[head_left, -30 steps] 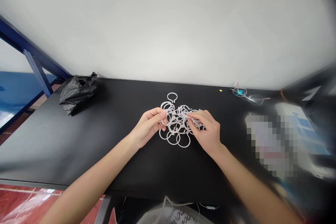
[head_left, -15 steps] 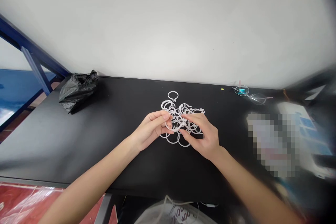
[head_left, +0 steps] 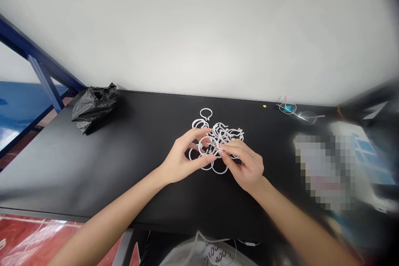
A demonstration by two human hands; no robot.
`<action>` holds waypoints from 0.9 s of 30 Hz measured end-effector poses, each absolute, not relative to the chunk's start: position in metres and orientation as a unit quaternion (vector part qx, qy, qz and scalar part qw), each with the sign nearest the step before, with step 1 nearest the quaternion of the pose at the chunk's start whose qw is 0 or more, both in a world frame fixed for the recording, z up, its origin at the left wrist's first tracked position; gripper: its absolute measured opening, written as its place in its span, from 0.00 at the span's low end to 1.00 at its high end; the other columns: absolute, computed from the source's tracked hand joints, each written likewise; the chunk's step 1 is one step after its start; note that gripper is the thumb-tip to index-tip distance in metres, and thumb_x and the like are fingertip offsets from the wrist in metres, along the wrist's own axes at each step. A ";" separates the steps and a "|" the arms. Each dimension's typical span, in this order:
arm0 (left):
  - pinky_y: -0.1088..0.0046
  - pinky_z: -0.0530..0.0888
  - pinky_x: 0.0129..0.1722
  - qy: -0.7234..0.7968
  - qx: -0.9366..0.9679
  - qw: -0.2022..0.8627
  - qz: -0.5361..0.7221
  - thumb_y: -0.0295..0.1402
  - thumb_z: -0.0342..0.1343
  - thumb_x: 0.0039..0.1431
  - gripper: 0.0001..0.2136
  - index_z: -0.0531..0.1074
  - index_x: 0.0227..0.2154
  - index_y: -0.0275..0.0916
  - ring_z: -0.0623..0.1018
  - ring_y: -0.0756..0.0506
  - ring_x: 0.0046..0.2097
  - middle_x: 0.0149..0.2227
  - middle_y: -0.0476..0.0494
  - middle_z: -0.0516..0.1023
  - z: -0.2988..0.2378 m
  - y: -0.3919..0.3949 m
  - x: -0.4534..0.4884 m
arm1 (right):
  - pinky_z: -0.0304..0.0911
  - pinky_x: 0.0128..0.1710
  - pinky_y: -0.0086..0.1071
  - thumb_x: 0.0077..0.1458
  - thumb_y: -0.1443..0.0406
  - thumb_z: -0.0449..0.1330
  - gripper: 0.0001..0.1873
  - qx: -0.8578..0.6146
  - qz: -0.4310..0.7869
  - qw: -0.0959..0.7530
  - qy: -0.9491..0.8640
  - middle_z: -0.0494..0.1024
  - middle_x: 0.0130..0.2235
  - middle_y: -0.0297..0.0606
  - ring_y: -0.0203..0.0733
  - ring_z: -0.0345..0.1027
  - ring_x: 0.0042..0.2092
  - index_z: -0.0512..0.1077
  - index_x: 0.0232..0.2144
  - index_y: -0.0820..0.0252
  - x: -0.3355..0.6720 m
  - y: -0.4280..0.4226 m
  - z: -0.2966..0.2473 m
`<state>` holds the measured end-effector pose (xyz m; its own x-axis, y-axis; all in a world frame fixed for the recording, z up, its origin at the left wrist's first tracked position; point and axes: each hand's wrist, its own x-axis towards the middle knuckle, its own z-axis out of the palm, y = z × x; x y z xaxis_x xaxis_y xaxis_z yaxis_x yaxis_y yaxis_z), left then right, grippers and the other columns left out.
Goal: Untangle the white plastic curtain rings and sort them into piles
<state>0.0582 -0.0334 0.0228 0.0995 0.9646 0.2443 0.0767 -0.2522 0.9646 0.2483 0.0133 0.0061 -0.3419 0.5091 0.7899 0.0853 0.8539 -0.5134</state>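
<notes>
The matte black bench (head_left: 131, 183) runs wide under a white wall, its far edge against the wall and its near edge just in front of the person. Its left half is bare from the near edge up to a crumpled black plastic bag (head_left: 93, 107) in the far left corner, well apart from the hands. The right end is too blurred to make out.

The left hand (head_left: 183, 158) and the right hand (head_left: 247, 165) meet at the middle of the bench, closer to the far edge than the near one, with bare black surface beside each forearm. A loose pile of white plastic rings (head_left: 229, 135) lies just beyond the fingers, touching them.

Thin-framed eyeglasses (head_left: 296, 112) rest at the far edge toward the right, well apart from the pile.

Between the hands is one white plastic ring (head_left: 206, 146). The left grip closes on it with thumb below and fingers spread above, and the right grip pinches its right side.

A single separate white ring (head_left: 205, 113) lies just beyond the pile.
</notes>
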 end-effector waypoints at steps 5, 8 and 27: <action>0.68 0.75 0.41 0.438 0.736 0.202 0.475 0.34 0.68 0.53 0.24 0.71 0.52 0.39 0.72 0.48 0.39 0.39 0.44 0.72 0.024 -0.032 0.052 | 0.73 0.30 0.36 0.54 0.78 0.62 0.17 -0.188 0.201 0.542 -0.794 0.82 0.34 0.40 0.41 0.76 0.33 0.76 0.44 0.57 0.248 0.014 0.007; 0.70 0.75 0.37 0.433 0.759 0.126 0.469 0.35 0.67 0.53 0.23 0.71 0.51 0.37 0.71 0.49 0.36 0.36 0.46 0.70 0.022 -0.031 0.050 | 0.73 0.29 0.36 0.54 0.78 0.62 0.20 -0.180 0.190 0.553 -0.791 0.83 0.35 0.40 0.42 0.76 0.33 0.75 0.46 0.56 0.247 0.013 0.007; 0.70 0.74 0.35 0.453 0.771 0.064 0.442 0.43 0.61 0.59 0.21 0.69 0.52 0.40 0.72 0.48 0.35 0.35 0.45 0.70 0.022 -0.033 0.050 | 0.78 0.31 0.38 0.53 0.78 0.63 0.22 -0.186 0.197 0.583 -0.766 0.84 0.39 0.39 0.45 0.80 0.36 0.77 0.47 0.52 0.247 0.008 0.003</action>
